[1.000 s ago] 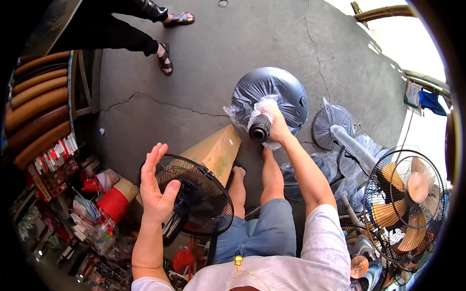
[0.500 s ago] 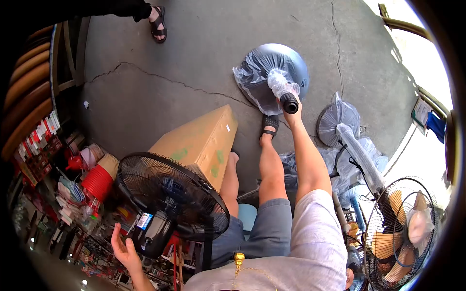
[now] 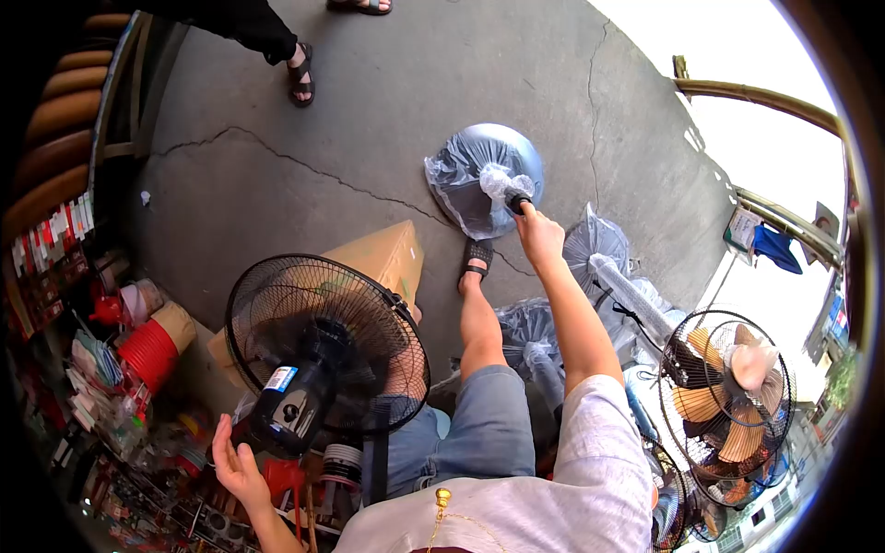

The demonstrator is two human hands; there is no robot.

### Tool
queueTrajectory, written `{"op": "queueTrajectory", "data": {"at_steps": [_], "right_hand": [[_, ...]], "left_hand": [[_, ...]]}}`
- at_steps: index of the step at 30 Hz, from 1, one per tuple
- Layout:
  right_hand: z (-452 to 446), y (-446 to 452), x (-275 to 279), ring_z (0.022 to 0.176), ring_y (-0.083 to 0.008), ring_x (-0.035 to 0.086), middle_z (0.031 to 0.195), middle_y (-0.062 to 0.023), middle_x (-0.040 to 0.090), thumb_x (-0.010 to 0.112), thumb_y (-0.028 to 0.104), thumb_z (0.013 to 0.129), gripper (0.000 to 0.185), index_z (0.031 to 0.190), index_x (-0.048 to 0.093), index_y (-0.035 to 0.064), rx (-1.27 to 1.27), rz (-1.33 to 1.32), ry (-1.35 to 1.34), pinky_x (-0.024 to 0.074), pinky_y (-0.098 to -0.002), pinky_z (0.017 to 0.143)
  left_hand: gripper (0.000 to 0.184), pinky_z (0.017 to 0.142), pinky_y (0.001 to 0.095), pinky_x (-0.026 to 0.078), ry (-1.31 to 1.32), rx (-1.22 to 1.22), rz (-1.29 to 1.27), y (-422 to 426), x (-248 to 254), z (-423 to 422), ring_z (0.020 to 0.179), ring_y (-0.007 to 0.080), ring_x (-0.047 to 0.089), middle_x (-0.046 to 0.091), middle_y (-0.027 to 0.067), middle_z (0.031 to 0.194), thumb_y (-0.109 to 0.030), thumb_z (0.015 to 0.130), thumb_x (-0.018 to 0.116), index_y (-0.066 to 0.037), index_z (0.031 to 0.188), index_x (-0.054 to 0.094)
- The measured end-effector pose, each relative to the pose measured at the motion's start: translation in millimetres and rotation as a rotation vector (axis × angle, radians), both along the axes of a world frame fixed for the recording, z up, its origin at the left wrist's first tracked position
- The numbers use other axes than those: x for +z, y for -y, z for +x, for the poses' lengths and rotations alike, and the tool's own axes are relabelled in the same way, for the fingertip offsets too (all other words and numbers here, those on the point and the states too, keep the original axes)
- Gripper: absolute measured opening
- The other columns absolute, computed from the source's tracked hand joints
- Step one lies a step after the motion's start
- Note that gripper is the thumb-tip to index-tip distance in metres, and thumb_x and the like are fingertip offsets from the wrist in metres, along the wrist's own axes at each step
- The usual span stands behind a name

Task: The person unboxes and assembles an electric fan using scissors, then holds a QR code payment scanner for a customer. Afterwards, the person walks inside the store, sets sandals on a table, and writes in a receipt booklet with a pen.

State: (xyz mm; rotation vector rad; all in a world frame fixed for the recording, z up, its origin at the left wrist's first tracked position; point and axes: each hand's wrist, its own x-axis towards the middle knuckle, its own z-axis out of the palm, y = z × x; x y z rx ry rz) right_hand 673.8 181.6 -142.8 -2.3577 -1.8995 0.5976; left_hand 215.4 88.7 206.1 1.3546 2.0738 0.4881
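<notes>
My right hand [image 3: 542, 235] is closed on the black top end of a fan stand [image 3: 498, 180]. The stand's round grey base [image 3: 530, 152] is wrapped partly in clear plastic and sits on the floor in front of my foot. To the left, a black fan head [image 3: 323, 346] with a wire cage lies over my thigh, its labelled motor housing [image 3: 300, 405] facing up. Beside that housing is my left hand [image 3: 241, 470], fingers spread with nothing in them; whether it touches the housing I cannot tell. What supports the fan head is hidden.
A cardboard box [image 3: 392, 249] stands behind the fan head. Plastic-wrapped fan stands [image 3: 599, 244] lie at my right, near an assembled fan [image 3: 728, 405]. Red containers [image 3: 152, 350] and shop goods crowd the left. A person's sandalled foot [image 3: 300, 78] is at the top.
The fan stand's pole end has tipped away from me, and my right hand now covers its top. The view has shifted, and a second sandalled foot shows at the top.
</notes>
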Motion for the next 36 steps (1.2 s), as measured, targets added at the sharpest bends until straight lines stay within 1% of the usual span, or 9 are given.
{"op": "queueTrajectory", "data": {"at_steps": [3,5,7,12,15,20,29,33,36], "right_hand": [[-1.4,-4.8,-2.9,0.064,-0.0319,0.061,0.073,-0.0109,0.062,0.056,0.03,0.082,0.02,0.088,0.057,0.0105,-0.039,-0.028,0.021,0.0472,-0.0415,0.057],[2.6,-8.8,-3.8,0.066,-0.0293,0.062,0.076,-0.0076,0.063,0.055,0.03,0.083,0.02,0.08,0.057,0.01,0.04,-0.001,0.056,0.048,-0.0395,0.057],[1.1,-18.2,2.5,0.065,-0.0296,0.061,0.076,-0.0072,0.063,0.055,0.03,0.083,0.021,0.077,0.057,0.0102,-0.074,0.158,0.031,0.0475,-0.0396,0.057],[16.9,-20.5,16.4,0.066,-0.0292,0.061,0.077,-0.0075,0.063,0.057,0.03,0.082,0.018,0.085,0.059,0.0124,0.053,0.086,0.043,0.048,-0.0388,0.058],[11.3,-0.8,12.8,0.066,-0.0295,0.062,0.083,-0.0065,0.063,0.062,0.027,0.077,0.023,0.098,0.06,0.0181,0.118,-0.026,0.063,0.0491,-0.0391,0.059],[-1.9,5.0,-14.3,0.072,-0.0301,0.062,0.083,-0.0078,0.064,0.059,0.024,0.079,0.02,0.097,0.059,0.0174,-0.046,-0.044,0.088,0.049,-0.0404,0.062],[2.3,-3.7,-2.2,0.07,-0.029,0.062,0.077,-0.0074,0.064,0.061,0.027,0.077,0.015,0.084,0.06,0.0131,-0.021,0.021,0.024,0.0471,-0.0402,0.061],[2.2,-18.0,30.1,0.066,-0.0276,0.061,0.073,-0.006,0.063,0.063,0.026,0.076,0.017,0.073,0.057,0.0108,-0.042,0.173,-0.073,0.0461,-0.0383,0.057],[5.9,-43.9,90.3,0.059,-0.0254,0.059,0.068,-0.0066,0.06,0.064,0.025,0.078,0.019,0.072,0.056,0.0094,-0.087,0.381,-0.155,0.044,-0.0337,0.051]], "left_hand": [[0.032,0.102,0.0397,0.03,0.023,0.027,0.0,14.1,2.0,-10.1,0.119,0.0285,0.043,0.046,0.0194,0.125,-0.003,0.086,0.047,0.006,0.116,0.046],[0.031,0.102,0.0394,0.031,0.038,0.05,0.001,21.8,0.3,-15.7,0.118,0.0282,0.043,0.046,0.0193,0.124,-0.003,0.085,0.047,0.007,0.115,0.046],[0.03,0.101,0.0389,0.031,0.059,0.048,-0.001,30.1,1.7,-20.0,0.117,0.0276,0.044,0.047,0.0192,0.123,-0.002,0.086,0.047,0.007,0.114,0.046],[0.03,0.1,0.0372,0.032,0.048,0.102,0.014,42.7,3.2,-30.9,0.116,0.0274,0.045,0.048,0.0192,0.123,-0.004,0.087,0.048,0.007,0.114,0.046],[0.03,0.099,0.0362,0.033,0.025,0.123,0.021,50.4,3.4,-35.5,0.115,0.0272,0.046,0.048,0.0192,0.122,-0.006,0.087,0.049,0.007,0.114,0.046],[0.03,0.099,0.0359,0.033,-0.002,0.127,0.008,65.1,3.6,-43.1,0.115,0.027,0.046,0.048,0.0194,0.123,-0.007,0.088,0.048,0.006,0.114,0.046],[0.03,0.099,0.0356,0.033,-0.036,0.175,-0.012,74.3,3.2,-47.6,0.114,0.0255,0.047,0.049,0.0175,0.122,-0.007,0.087,0.049,0.005,0.115,0.047],[0.031,0.1,0.0356,0.033,-0.024,0.195,-0.009,72.3,4.5,-51.1,0.115,0.0249,0.046,0.049,0.017,0.122,-0.008,0.088,0.049,0.004,0.116,0.047],[0.031,0.1,0.0357,0.033,0.012,0.204,-0.009,69.9,3.3,-50.0,0.115,0.0248,0.046,0.049,0.0167,0.122,-0.008,0.088,0.048,0.004,0.117,0.047]]}}
